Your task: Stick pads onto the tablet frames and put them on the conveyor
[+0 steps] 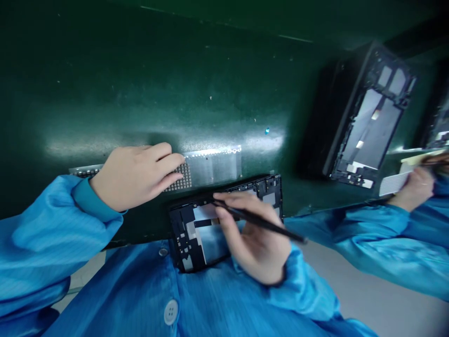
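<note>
Head view: L hand [136, 175] lies on a pad sheet [187, 175] on the table [140, 93], fingers curled, thumb nr index; can't tell if it's gripping anything. R hand [256, 238] grips a thin black tool [261, 220], poss. tweezers, over an open tablet housing [210, 238] at the table's near edge.

Progress, by looks: sheet part-used, R end bare film, dark squares left twd L; housing has inner parts fitted, remaining work unclear.

Hidden: tool tip (dark on dark), sheet's middle under L hand, housing's R side under R hand. Co-worker's hand [416, 187] blurred, far R.
</note>
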A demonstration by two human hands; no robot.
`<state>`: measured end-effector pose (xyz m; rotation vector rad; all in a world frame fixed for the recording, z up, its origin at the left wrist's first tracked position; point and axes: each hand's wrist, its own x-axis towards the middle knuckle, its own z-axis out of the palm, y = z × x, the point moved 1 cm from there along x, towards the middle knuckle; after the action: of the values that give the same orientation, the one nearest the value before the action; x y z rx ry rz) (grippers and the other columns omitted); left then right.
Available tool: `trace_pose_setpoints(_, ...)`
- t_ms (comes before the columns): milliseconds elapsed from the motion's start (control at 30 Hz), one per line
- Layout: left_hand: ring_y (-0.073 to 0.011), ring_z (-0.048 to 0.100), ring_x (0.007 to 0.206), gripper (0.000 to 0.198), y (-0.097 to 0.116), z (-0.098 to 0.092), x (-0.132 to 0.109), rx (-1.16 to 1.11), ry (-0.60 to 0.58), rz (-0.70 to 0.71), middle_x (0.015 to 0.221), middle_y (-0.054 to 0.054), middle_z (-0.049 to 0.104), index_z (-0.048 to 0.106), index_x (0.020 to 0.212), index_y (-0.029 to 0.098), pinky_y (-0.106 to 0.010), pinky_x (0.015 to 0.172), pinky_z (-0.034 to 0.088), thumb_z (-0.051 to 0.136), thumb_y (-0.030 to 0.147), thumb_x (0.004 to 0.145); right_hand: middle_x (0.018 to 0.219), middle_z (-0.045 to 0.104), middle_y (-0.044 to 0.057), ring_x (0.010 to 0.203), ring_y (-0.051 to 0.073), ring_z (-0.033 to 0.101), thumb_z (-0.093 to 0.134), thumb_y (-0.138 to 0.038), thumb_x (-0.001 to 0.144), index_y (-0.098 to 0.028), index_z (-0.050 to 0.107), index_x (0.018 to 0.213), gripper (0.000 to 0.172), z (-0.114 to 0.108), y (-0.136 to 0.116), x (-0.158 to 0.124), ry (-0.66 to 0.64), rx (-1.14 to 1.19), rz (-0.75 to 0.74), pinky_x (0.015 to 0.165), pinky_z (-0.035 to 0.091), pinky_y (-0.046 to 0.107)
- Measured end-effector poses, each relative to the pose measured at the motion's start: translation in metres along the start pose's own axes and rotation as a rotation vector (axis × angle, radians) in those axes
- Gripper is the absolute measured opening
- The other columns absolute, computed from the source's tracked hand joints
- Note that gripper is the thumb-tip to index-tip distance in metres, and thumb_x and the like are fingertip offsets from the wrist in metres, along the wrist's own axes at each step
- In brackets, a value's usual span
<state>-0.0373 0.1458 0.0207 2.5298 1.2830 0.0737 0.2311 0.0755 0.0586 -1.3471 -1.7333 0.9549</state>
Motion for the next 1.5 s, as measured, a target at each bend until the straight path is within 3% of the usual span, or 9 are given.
trace_pose_setpoints(133, -0.0226, 0.077, 0.080, 0.035, -0.001, -0.001, 0.000, 0.012, 0.011, 0.015, 0.109, -0.007, 0.085, 0.084, 0.130, 0.027, -0.035, 0.057, 0.036, 0.055, 0.045, 0.123, 0.123, 0.092, 0.007, 0.113, 0.026, 0.090, 0.085, -0.026, 0.110, -0.026, 0.082, 0.121, 0.012, -0.005, 0.015, 0.073, -0.340, 0.080, 0.005, 0.105, 0.076, 0.044)
trace_pose_setpoints(267, -0.0235, 0.077, 0.080, 0.029, 0.001, 0.000, 0.000, 0.039, 0.038, 0.016, 0.103, -0.006, 0.081, 0.085, 0.125, 0.026, -0.036, 0.058, 0.032, 0.063, 0.045, 0.120, 0.119, 0.090, 0.007, 0.109, 0.024, 0.088, 0.084, -0.039, 0.112, -0.023, 0.079, 0.118, 0.018, 0.006, 0.040, 0.117, -0.517, 0.216, 0.018, 0.100, 0.074, 0.039)
trace_pose_setpoints(567, -0.0225, 0.077, 0.083, 0.032, 0.000, 0.000, 0.002, 0.009, -0.012, -0.004, 0.107, -0.005, 0.081, 0.085, 0.127, 0.027, -0.035, 0.059, 0.029, 0.063, 0.049, 0.120, 0.118, 0.087, 0.007, 0.110, 0.025, 0.085, 0.091, -0.060, 0.107, -0.024, 0.079, 0.116, 0.039, 0.006, 0.045, 0.119, -0.563, 0.275, 0.117, 0.102, 0.072, 0.038)
trace_pose_setpoints(867, -0.0229, 0.079, 0.086, 0.030, 0.001, 0.002, 0.001, -0.008, 0.026, -0.009, 0.107, -0.006, 0.082, 0.085, 0.127, 0.026, -0.033, 0.061, 0.030, 0.064, 0.046, 0.120, 0.105, 0.089, 0.003, 0.098, 0.024, 0.086, 0.095, -0.045, 0.104, -0.023, 0.085, 0.110, 0.026, 0.005, 0.047, 0.134, -0.618, 0.208, 0.043, 0.094, 0.074, 0.038)
trace_pose_setpoints(967, -0.0229, 0.079, 0.085, 0.033, -0.001, 0.003, 0.001, -0.009, 0.022, -0.028, 0.112, -0.006, 0.085, 0.085, 0.130, 0.027, -0.033, 0.062, 0.035, 0.060, 0.047, 0.121, 0.110, 0.091, 0.003, 0.099, 0.023, 0.089, 0.095, -0.048, 0.105, -0.025, 0.083, 0.115, 0.027, -0.011, 0.042, 0.109, -0.395, 0.323, 0.093, 0.090, 0.077, 0.038)
trace_pose_setpoints(1100, -0.0241, 0.078, 0.082, 0.038, -0.007, 0.005, -0.001, -0.058, 0.018, -0.009, 0.115, -0.008, 0.087, 0.085, 0.135, 0.029, -0.035, 0.059, 0.038, 0.057, 0.051, 0.122, 0.107, 0.091, 0.000, 0.098, 0.021, 0.091, 0.095, -0.037, 0.108, -0.031, 0.083, 0.119, 0.017, -0.034, 0.037, 0.037, 0.279, 0.241, 0.123, 0.091, 0.078, 0.037)
trace_pose_setpoints(1167, -0.0248, 0.077, 0.080, 0.041, -0.010, 0.006, -0.002, -0.075, 0.058, 0.009, 0.113, -0.009, 0.088, 0.085, 0.136, 0.028, -0.036, 0.056, 0.038, 0.055, 0.052, 0.122, 0.104, 0.090, -0.002, 0.095, 0.019, 0.091, 0.096, -0.029, 0.106, -0.030, 0.083, 0.119, 0.018, -0.035, 0.039, 0.004, 0.500, 0.170, 0.105, 0.091, 0.077, 0.033)
trace_pose_setpoints(1267, -0.0244, 0.077, 0.077, 0.046, -0.011, 0.005, -0.003, -0.061, 0.122, 0.036, 0.107, -0.009, 0.088, 0.086, 0.133, 0.026, -0.038, 0.053, 0.037, 0.049, 0.054, 0.124, 0.107, 0.093, 0.000, 0.097, 0.018, 0.093, 0.092, -0.024, 0.108, -0.028, 0.082, 0.121, 0.017, -0.026, 0.046, -0.022, 0.523, 0.162, 0.083, 0.093, 0.077, 0.031)
trace_pose_setpoints(1500, -0.0238, 0.079, 0.079, 0.055, -0.011, 0.001, -0.004, -0.034, 0.112, 0.005, 0.095, -0.006, 0.083, 0.084, 0.133, 0.028, -0.038, 0.056, 0.036, 0.039, 0.059, 0.126, 0.113, 0.093, 0.005, 0.106, 0.021, 0.094, 0.085, -0.023, 0.112, -0.028, 0.077, 0.124, 0.016, -0.016, 0.059, -0.023, 0.439, 0.085, 0.073, 0.095, 0.079, 0.037)
